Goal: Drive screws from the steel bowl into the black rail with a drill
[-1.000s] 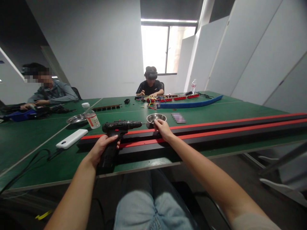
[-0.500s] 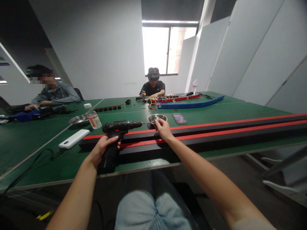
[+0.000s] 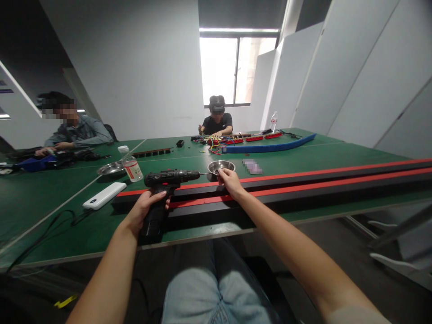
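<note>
Drill [image 3: 162, 178] at the near side of the counter [image 3: 189, 163], body about level, bit [image 3: 206, 173] pointing right. Whether its base rests on anything, I can't tell.

Left hand [image 3: 150, 201]: wrapped round the grip, thumb along its side. Right hand [image 3: 229, 181]: thumb and forefinger pinched together at the bit's tip; any small piece between them is too small for me to make out.

Note on technique: with fingertips at the bit, I'd hold the trigger finger slack, steady the drill's weight from the left and let the right do only the fine lining-up, straight along the axis.

Materials: drill matt black, plastic-looking, with a small red switch; bit thin, bright, probably steel. Behind, two long bars [image 3: 290, 191], black-sided, topped with flat red strips, smooth and straight-edged. Beyond, a bowl [image 3: 219, 165], round, shiny metal, overlapped in view by the right fingertips; contact unclear. To the left, a white slab [image 3: 104, 195] with rounded corners and a clear bottle [image 3: 132, 166]. Counter: green, slightly glossy.
</note>
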The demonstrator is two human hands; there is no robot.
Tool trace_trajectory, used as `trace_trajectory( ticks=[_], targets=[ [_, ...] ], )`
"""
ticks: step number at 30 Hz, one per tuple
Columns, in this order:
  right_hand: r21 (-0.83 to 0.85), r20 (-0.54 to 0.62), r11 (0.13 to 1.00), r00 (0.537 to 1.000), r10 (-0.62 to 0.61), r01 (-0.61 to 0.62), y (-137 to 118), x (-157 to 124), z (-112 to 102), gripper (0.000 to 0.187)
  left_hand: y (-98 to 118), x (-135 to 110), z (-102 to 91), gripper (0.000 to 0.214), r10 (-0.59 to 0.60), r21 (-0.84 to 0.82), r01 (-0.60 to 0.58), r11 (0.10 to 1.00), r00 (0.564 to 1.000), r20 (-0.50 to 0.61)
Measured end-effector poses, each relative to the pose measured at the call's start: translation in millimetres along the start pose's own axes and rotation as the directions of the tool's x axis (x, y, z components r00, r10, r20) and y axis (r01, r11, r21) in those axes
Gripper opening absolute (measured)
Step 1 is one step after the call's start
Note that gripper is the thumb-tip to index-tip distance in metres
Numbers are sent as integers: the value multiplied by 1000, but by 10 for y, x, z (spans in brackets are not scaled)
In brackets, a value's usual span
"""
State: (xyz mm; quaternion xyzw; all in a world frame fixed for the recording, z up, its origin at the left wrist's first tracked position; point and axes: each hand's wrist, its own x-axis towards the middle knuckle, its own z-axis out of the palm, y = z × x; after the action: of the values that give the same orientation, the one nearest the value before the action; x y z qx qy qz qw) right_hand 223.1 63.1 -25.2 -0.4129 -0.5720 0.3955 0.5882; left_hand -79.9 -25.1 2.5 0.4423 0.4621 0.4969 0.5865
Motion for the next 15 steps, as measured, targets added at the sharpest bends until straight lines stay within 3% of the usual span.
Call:
trace_trajectory(
  ticks=[15],
  targets=[
    [73, 17, 997, 999, 31, -32, 10, -1, 5, 49, 12, -9, 1, 29, -6, 31, 6, 1000, 1000, -1]
  ],
)
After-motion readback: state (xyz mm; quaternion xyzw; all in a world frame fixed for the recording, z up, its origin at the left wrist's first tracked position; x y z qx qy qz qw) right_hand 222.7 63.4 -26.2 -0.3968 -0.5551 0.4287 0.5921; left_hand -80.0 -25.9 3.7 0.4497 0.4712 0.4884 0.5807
